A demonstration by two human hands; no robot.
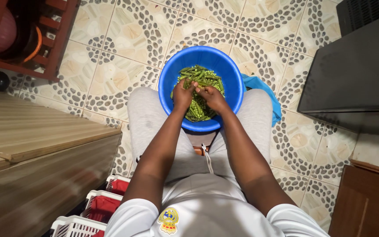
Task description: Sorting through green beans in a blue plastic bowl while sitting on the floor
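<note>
A round blue plastic bowl (172,72) rests between my knees, filled with green pea pods (203,77) and loose peas. Both hands meet over the bowl's middle. My left hand (182,94) and my right hand (213,97) pinch the same green pod (198,86) between their fingertips, just above the heap. My forearms run down from the bowl toward my white shirt, and my grey trousers frame the bowl on both sides.
A blue bag (264,90) lies on the patterned tile floor beside my right knee. A wooden counter (31,136) stands at my left, a dark cabinet (356,70) at my right, a red wooden rack (27,35) at the far left. Red-and-white baskets (97,210) sit below.
</note>
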